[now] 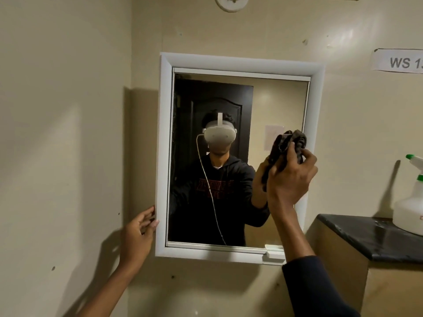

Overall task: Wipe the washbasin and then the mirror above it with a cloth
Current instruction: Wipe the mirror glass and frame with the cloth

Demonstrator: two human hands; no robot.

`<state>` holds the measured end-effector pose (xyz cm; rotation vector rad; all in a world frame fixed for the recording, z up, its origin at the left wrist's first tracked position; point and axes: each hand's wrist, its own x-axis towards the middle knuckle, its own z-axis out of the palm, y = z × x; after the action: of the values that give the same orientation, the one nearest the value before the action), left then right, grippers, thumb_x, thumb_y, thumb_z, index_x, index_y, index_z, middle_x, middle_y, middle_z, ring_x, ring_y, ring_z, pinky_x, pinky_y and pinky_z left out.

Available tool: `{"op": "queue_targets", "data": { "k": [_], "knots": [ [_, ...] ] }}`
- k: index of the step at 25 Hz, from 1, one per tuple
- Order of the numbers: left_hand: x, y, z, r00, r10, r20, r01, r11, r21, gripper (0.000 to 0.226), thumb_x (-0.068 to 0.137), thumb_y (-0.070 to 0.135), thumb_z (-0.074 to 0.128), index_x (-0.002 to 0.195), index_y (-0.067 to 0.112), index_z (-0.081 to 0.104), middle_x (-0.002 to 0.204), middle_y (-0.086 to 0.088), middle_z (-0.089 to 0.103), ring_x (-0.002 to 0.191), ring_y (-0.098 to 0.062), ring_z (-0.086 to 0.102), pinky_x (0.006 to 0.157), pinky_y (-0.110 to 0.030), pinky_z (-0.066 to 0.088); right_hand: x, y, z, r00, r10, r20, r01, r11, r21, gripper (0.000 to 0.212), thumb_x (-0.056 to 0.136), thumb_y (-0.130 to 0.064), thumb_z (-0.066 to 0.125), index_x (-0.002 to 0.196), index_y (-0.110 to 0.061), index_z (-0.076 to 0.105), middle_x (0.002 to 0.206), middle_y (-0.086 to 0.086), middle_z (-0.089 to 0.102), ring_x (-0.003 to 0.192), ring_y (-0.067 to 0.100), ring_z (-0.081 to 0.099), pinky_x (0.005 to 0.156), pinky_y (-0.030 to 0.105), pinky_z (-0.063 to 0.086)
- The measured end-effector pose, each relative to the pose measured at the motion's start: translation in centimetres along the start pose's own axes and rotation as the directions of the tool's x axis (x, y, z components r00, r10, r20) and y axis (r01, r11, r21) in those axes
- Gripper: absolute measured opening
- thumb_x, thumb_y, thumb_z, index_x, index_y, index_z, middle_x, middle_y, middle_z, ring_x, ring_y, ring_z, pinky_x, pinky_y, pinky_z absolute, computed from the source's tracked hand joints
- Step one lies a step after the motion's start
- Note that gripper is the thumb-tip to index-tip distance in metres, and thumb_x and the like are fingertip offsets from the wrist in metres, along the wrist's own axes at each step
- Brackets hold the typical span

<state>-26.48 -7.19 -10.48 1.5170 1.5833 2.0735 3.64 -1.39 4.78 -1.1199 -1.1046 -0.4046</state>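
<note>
The right hand (290, 177) is gripping a bunched dark cloth (287, 148), fingers curled round it, and is pressing it against the right side of the mirror (229, 156), close to the inner edge of the white frame (163, 156). The left hand (137, 232) is lying open with its fingertips resting on the frame's lower left outer edge, apparently steadying it; it is holding nothing.

Because the cloth is wadded rather than spread flat, only a small patch is likely meeting the glass, so strokes may be leaving streaks or missing strips, especially in the corners and along the frame. A loose fold is hanging below the hand and could be dragging smears across glass already wiped.

The frame seems to be standing proud of the wall, perhaps a cabinet front. Hard pressure on the right side while the left hand is only touching lightly could make it shift or swing.

To the right, a white spray bottle (409, 202) is standing on the dark counter (366, 236), near the mirror. A wide sweep of the right elbow could be knocking it over.

The washbasin is out of view below, so whether it is properly wiped cannot be told.
</note>
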Motion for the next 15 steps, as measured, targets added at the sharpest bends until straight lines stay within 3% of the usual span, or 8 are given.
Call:
{"op": "queue_targets", "data": {
  "k": [3,6,9,11,12,13,15],
  "knots": [
    [-0.1,0.4,-0.1,1.0,-0.013,0.0,0.013,1.0,0.0,0.038,0.087,0.002,0.061,0.125,0.009,0.059,0.113,-0.004,0.066,0.095,-0.016,0.066,0.077,-0.001,0.047,-2.9,-4.6,3.1,0.972,-0.223,0.075,0.222,0.975,0.015,0.041,0.092,-0.021,0.058,0.133,-0.02,0.056,0.128,0.015,0.047,0.103,0.033,0.048,0.064,0.036,0.054],
    [-0.2,0.5,-0.1,1.0,-0.008,-0.005,0.008,1.0,-0.01,0.04,0.087,0.001,0.062,0.123,0.016,0.059,0.107,0.0,0.067,0.087,0.001,0.066,0.076,-0.001,0.047,-8.9,-9.5,6.0,0.816,-0.53,0.232,0.536,0.843,0.04,0.041,0.089,-0.017,0.058,0.13,-0.022,0.057,0.129,0.015,0.05,0.108,0.038,0.05,0.068,0.043,0.057],
    [-0.1,-0.1,-0.1,0.999,-0.034,0.007,0.034,0.999,-0.02,0.043,0.085,0.003,0.064,0.12,0.028,0.057,0.095,0.023,0.069,0.091,0.002,0.066,0.077,-0.008,0.05,-14.1,-11.1,6.7,0.667,-0.69,0.28,0.706,0.706,0.056,0.035,0.086,-0.02,0.058,0.121,-0.02,0.064,0.121,0.011,0.059,0.101,0.033,0.054,0.064,0.033,0.055],
    [-0.2,-0.2,-0.2,0.999,-0.026,0.022,0.026,1.0,-0.001,0.041,0.086,0.004,0.064,0.122,0.023,0.06,0.091,0.029,0.068,0.089,0.008,0.065,0.076,-0.005,0.049,-14.4,-10.4,6.4,0.648,-0.706,0.286,0.72,0.69,0.074,0.035,0.091,-0.019,0.047,0.121,-0.019,0.064,0.122,0.011,0.059,0.1,0.032,0.055,0.064,0.032,0.055],
    [-0.1,-0.2,-0.2,1.0,-0.018,0.018,0.018,1.0,-0.001,0.04,0.086,0.004,0.064,0.124,0.018,0.06,0.098,0.024,0.069,0.09,0.005,0.065,0.077,-0.004,0.049,-13.7,-9.6,6.2,0.65,-0.698,0.3,0.714,0.696,0.072,0.036,0.092,-0.02,0.044,0.122,-0.02,0.064,0.124,0.011,0.058,0.102,0.033,0.055,0.066,0.034,0.055],
    [0.0,-0.2,-0.2,1.0,-0.004,0.012,0.004,1.0,-0.006,0.04,0.086,0.003,0.063,0.124,0.013,0.06,0.104,0.012,0.069,0.094,-0.002,0.066,0.078,-0.004,0.048,-12.8,-8.5,6.0,0.668,-0.673,0.317,0.695,0.717,0.06,0.037,0.093,-0.02,0.043,0.124,-0.021,0.062,0.126,0.012,0.056,0.104,0.035,0.055,0.069,0.037,0.055],
    [0.1,-0.1,-0.2,1.0,0.014,0.002,-0.014,1.0,-0.008,0.038,0.087,0.002,0.062,0.125,0.007,0.059,0.11,-0.001,0.066,0.096,-0.015,0.066,0.077,-0.003,0.047,-10.5,-5.6,4.8,0.773,-0.555,0.308,0.571,0.82,0.045,0.037,0.096,-0.019,0.047,0.132,-0.022,0.056,0.133,0.013,0.049,0.108,0.037,0.052,0.072,0.042,0.056]
  ]
}}
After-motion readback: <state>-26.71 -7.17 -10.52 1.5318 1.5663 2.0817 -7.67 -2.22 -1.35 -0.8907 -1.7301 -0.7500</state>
